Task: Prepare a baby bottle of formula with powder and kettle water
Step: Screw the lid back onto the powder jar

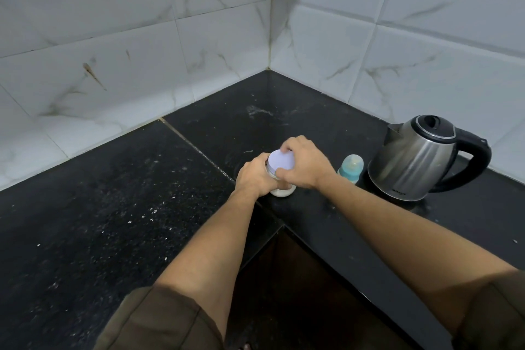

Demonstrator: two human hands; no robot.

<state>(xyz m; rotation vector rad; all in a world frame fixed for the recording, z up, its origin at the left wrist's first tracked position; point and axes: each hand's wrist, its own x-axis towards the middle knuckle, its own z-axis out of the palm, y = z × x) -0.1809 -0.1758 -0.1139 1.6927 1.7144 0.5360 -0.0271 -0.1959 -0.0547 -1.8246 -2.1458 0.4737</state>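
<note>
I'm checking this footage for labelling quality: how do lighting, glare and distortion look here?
Head view: dim, even light with a diagonal shadow across the upper wall; soft reflections on the kettle; wide-angle bending curves the tile lines and stretches the forearms; the hands, left and right, on the jar stay reasonably sharp.

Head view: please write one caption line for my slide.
Left hand steadies a powder jar while right hand grips its lid; baby bottle and kettle wait nearby.
</note>
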